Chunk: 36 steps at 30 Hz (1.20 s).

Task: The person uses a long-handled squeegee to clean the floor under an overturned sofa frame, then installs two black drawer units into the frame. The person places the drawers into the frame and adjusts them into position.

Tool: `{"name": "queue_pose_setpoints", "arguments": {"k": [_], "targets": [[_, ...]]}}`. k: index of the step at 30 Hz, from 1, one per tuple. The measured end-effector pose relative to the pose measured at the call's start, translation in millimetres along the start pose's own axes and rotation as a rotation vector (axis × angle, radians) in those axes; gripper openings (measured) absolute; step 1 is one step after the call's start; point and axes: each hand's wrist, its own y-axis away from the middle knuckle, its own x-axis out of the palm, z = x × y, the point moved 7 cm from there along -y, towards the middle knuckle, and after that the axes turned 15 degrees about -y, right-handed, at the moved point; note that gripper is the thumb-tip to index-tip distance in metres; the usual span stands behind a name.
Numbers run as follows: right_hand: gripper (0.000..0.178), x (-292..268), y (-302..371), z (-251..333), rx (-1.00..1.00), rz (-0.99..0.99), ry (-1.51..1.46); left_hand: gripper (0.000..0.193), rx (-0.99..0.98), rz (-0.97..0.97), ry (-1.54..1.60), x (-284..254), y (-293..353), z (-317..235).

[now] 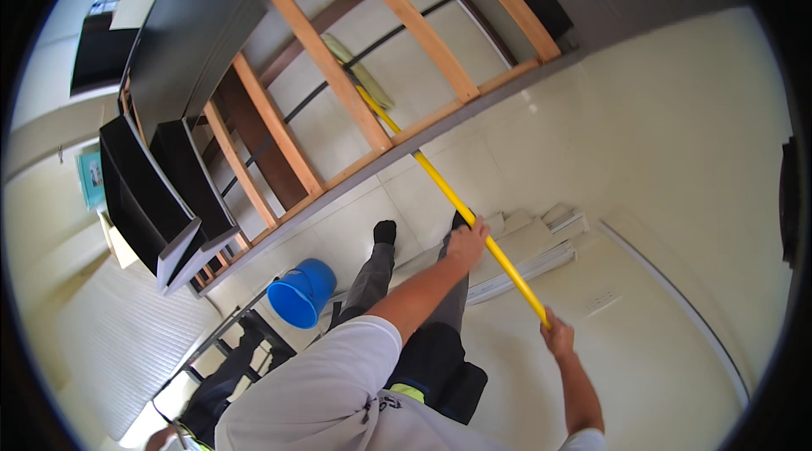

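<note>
A flat mop's yellow handle (442, 180) runs diagonally from my right hand up under the side rail of a bed frame. Its pale green mop head (359, 71) lies on the floor tiles, seen between the wooden slats. Partway down the handle, my left hand (468, 244) is closed around it. My right hand (556, 334) grips the handle's near end. The bed frame (397, 151) has bare wooden slats and a dark metal bar across it.
A blue bucket (303, 292) stands left of my feet. Dark panels and open box-like drawers (156, 206) rest on the frame's left part. White trunking (524, 269) runs along the wall by my legs. Another person's dark-trousered leg (224, 375) shows at lower left.
</note>
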Motion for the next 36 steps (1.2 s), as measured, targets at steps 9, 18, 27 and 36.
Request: {"name": "queue_pose_setpoints", "arguments": {"k": [9,18,27,36], "targets": [[0.051,41,-54,-30,-0.091,0.145,-0.022,0.055,0.011,0.245,0.154,22,-17,26],[0.046,54,-78,43,-0.049,0.363,-0.019,0.065,-0.045,0.433,0.146,41,29,99],[0.042,-55,7,54,0.102,0.469,0.173,0.076,0.159,0.417,0.408,-9,88,7],[0.041,-169,49,134,0.092,0.444,0.416,0.056,0.31,0.2,0.575,-71,131,-40]]}}
